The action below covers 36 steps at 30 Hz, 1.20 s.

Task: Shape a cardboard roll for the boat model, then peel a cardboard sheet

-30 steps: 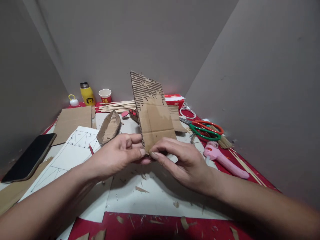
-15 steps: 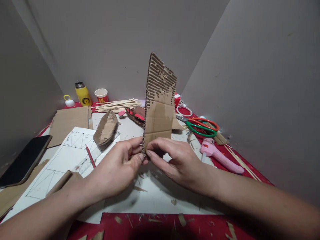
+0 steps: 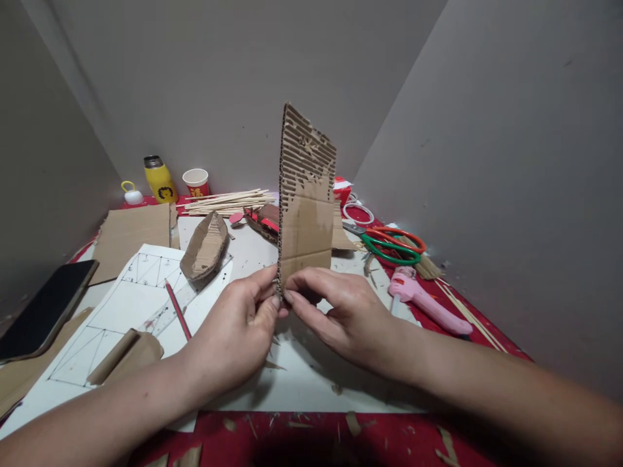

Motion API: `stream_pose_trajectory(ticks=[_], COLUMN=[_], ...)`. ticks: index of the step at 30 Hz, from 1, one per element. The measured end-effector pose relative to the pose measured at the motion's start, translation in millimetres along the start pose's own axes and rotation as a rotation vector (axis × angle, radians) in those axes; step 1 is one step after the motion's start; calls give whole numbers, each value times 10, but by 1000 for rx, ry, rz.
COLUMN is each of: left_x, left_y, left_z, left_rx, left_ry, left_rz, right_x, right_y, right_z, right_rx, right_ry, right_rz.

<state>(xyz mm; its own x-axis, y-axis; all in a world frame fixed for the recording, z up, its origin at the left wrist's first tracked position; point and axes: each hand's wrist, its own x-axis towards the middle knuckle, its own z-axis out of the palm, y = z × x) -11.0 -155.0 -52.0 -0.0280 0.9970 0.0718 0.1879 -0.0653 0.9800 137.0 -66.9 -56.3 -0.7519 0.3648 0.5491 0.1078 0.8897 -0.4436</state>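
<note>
A piece of corrugated cardboard stands upright between my hands, its upper part stripped to bare ridges and its lower part still smooth. My left hand is closed on the bottom corner of its near edge. Thumb and forefinger of my right hand pinch the same lower end from the right side. Behind the left hand, a small cardboard boat rests on the table. A boat with red parts is partly hidden behind the upright cardboard.
Drawn paper, a red pencil and a phone lie at left. Scissors and a pink glue gun lie at right. Wooden sticks, a yellow bottle and a paper cup are at the back.
The cardboard's top has shifted slightly to the left and it looks a little more upright. Both hands keep their grip near its lower end.
</note>
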Motion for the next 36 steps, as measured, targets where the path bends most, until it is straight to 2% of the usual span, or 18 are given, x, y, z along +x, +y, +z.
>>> stream_pose_trajectory(ticks=[3,6,11,21,27,29,31,36], left_x=[15,18,2,-8,-11,-21,-32,-54], left_y=[8,17,-1,80,17,-19,-34,30], left_z=[1,5,4,9,-15,-27,-32,-9], left_rx=[-45,-89,-96,33,29,34,72,270], left_ry=[-14,-37,-4,1,74,75,77,72], left_rz=[-24,-45,-69,-27,-34,-28,6,166], right_x=[16,39,77,54,52,57,60,34], right_y=[-6,-23,-57,-61,13,20,7,-31], right_z=[-8,-32,-66,-73,-77,-84,-86,-43], right_rx=[69,243,505,607,825,791,658,188], right_ry=[-18,-69,-108,-106,-79,-81,-66,-9], right_rz=[71,229,464,576,694,674,585,196])
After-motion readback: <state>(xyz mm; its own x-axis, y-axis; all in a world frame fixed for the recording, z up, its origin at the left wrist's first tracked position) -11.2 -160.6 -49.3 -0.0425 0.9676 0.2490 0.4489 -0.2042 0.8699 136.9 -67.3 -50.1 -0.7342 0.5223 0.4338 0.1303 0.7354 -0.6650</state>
